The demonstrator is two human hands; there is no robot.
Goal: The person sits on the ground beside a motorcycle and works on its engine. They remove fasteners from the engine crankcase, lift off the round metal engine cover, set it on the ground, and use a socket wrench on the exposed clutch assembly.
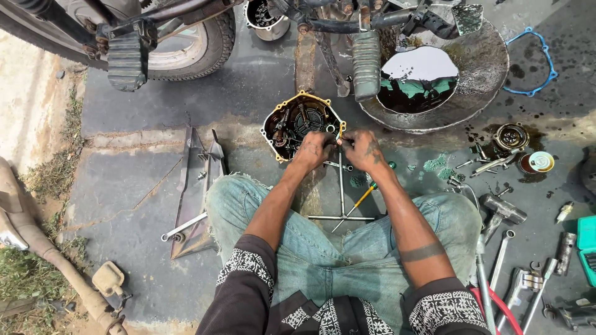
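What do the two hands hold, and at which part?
Both hands, left hand and right hand, grip the top end of the T-handle wrench, beside the open engine cover.

Two hands [313, 149] [363, 149], one engine cover [301, 121], one oil pan [472, 74], one blue gasket [540, 62], one T-wrench [341, 198], one screwdriver [366, 195].

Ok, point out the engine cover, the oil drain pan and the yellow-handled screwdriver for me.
engine cover [297, 121]: head view, on its dark inner face.
oil drain pan [481, 68]: head view, on the bare grey wall at right.
yellow-handled screwdriver [365, 195]: head view, on the yellow handle.
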